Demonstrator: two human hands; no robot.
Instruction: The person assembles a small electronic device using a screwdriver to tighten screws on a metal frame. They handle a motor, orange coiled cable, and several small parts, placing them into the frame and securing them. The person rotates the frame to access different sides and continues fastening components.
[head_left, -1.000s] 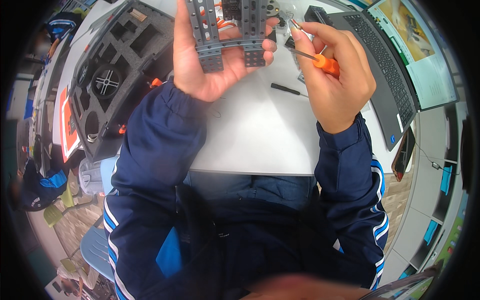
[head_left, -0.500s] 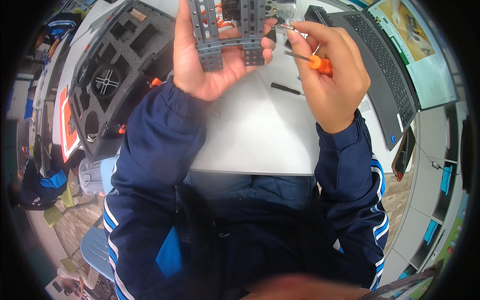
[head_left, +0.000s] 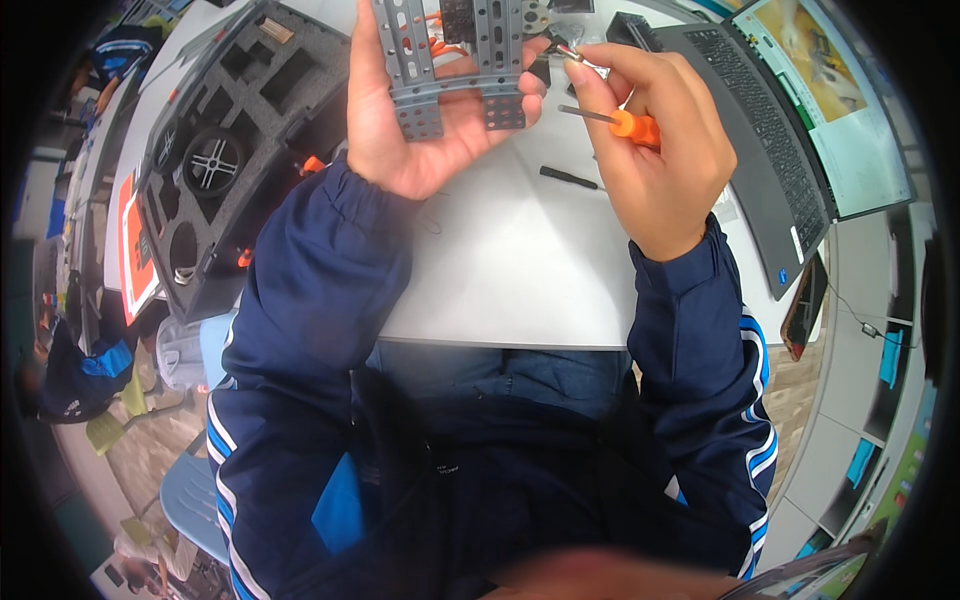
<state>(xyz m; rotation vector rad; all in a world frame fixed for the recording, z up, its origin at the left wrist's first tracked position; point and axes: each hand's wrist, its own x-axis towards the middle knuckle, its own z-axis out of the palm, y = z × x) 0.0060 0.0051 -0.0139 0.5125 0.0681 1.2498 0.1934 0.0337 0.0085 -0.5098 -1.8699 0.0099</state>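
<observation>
head view | L hand fingers cradle grey perforated frame | R hand fingers now pinch small metal part nearer frame, orange screwdriver tucked in palm | fitting seems underway

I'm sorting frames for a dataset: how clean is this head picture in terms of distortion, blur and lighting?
Head view: strong fisheye, so the white table edge and laptop bow toward a black rim. Light is even and soft, without harsh shadows. The left hand holding the grey perforated frame and the right hand with the orange-handled screwdriver look sharp. A blurred shape smears the bottom edge.
</observation>
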